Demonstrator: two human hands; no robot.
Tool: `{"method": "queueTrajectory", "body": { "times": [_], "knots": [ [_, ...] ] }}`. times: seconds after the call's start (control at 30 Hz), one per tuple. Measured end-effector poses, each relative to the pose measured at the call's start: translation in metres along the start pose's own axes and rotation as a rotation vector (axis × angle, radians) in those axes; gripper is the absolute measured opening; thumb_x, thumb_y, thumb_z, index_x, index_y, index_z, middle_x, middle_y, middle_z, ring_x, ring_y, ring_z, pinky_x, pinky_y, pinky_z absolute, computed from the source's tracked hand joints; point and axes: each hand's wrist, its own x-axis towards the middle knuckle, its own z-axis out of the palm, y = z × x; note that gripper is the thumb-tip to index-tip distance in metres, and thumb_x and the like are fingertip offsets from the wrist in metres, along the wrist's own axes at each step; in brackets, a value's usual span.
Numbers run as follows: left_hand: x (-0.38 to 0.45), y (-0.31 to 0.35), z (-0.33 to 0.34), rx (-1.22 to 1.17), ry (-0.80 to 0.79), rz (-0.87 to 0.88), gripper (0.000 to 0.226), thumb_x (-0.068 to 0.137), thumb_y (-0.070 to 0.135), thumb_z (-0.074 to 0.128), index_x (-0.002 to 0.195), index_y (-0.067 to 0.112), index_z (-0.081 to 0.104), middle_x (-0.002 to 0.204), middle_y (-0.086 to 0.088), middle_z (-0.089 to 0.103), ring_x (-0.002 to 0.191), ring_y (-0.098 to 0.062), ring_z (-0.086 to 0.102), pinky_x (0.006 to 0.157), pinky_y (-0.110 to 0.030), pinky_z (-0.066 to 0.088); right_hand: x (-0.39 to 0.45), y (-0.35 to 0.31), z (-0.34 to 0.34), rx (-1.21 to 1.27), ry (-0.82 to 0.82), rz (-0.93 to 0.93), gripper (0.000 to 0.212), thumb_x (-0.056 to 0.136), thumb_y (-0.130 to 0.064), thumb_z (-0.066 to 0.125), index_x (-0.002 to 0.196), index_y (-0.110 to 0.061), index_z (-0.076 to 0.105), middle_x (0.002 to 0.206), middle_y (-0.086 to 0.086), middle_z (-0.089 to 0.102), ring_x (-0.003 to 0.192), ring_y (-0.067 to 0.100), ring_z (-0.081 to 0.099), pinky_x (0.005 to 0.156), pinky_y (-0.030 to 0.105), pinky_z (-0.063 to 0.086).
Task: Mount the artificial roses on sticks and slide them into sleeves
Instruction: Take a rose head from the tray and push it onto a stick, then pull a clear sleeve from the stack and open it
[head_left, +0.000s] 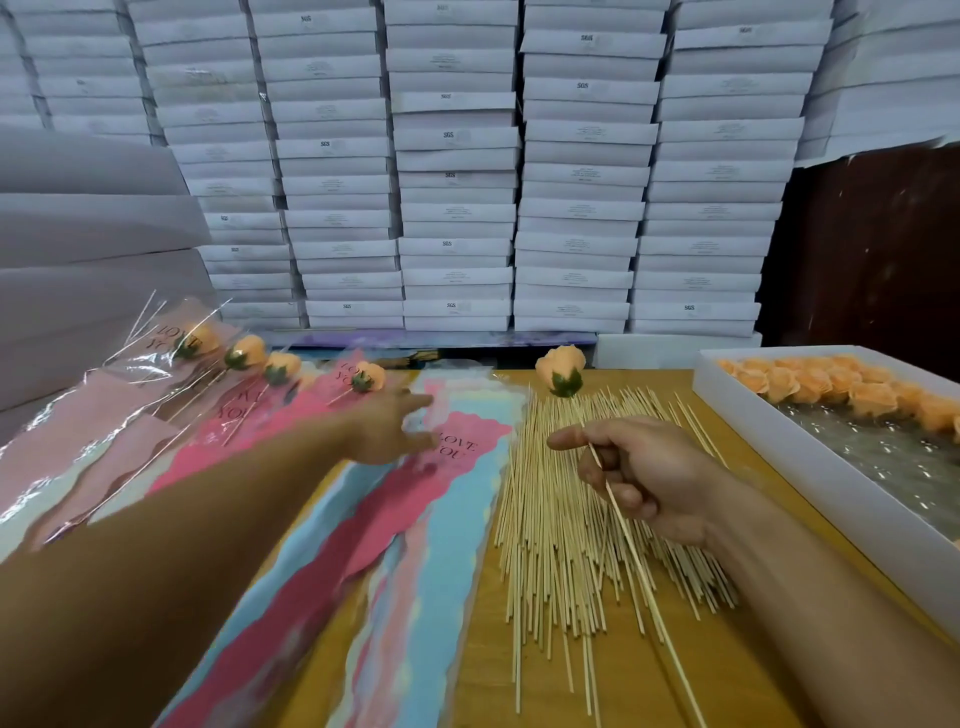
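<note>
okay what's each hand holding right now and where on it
The right hand pinches a stick with a rose on top, gripping below the flower. The left hand holds nothing, fingers spread over the pink sleeve.

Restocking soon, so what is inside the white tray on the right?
The white tray holds peach rose heads bunched at its far end, over a shiny clear liner. Its near end runs out of frame, unseen.

rose (560, 373): peach, on stick (628, 540) (tilted) | sleeve (457, 447): pink, flat beside loose sticks (561, 519)
</note>
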Motion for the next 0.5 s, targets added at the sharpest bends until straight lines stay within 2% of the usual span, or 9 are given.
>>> {"method": "queueTrajectory", "body": {
  "times": [0.07,0.13,0.23,0.33,0.5],
  "knots": [
    [0.003,-0.002,0.025,0.013,-0.016,0.029,0.085,0.093,0.069,0.04,0.16,0.029,0.007,0.167,-0.006,-0.008,0.153,-0.029,-0.011,0.122,-0.055,0.004,0.0,0.001,0.0,-0.025,-0.02,-0.006,0.03,0.104,-0.019,0.047,0.106,-0.009,0.075,0.065,0.007,0.059,0.041,0.01,0.039,0.032,0.019,0.025],
    [0.008,0.0,0.037,0.013,0.001,0.015,0.084,0.092,0.074,0.033,0.159,0.032,0.006,0.166,0.0,-0.014,0.151,-0.026,-0.019,0.121,-0.058,0.0,0.001,0.003,0.0,-0.045,-0.032,-0.004,0.031,0.104,-0.02,0.047,0.104,-0.01,0.076,0.066,0.008,0.061,0.042,0.01,0.04,0.032,0.019,0.027],
    [0.01,0.006,0.042,0.085,-0.01,0.018,0.079,0.092,0.076,0.027,0.158,0.033,0.019,0.166,0.003,-0.014,0.151,-0.025,-0.018,0.119,-0.06,0.001,0.002,0.004,-0.001,-0.061,-0.039,0.0,0.032,0.104,-0.02,0.047,0.099,-0.013,0.079,0.068,0.01,0.064,0.041,0.009,0.042,0.032,0.019,0.028],
    [0.007,0.01,0.047,0.158,-0.03,0.026,0.076,0.095,0.073,0.024,0.157,0.028,0.023,0.167,-0.001,-0.011,0.152,-0.025,-0.016,0.12,-0.06,0.003,0.004,0.005,-0.001,-0.067,-0.044,0.0,0.032,0.105,-0.02,0.046,0.104,-0.011,0.077,0.069,0.011,0.065,0.041,0.009,0.042,0.032,0.019,0.028],
    [0.0,0.017,0.05,0.122,0.063,0.042,0.062,0.101,0.061,0.029,0.151,0.025,0.04,0.166,-0.011,0.007,0.153,-0.027,-0.006,0.121,-0.053,0.013,0.006,0.007,-0.002,-0.085,-0.055,-0.003,0.031,0.105,-0.021,0.046,0.107,-0.01,0.075,0.069,0.011,0.066,0.041,0.01,0.043,0.032,0.019,0.029]
  ]
}}
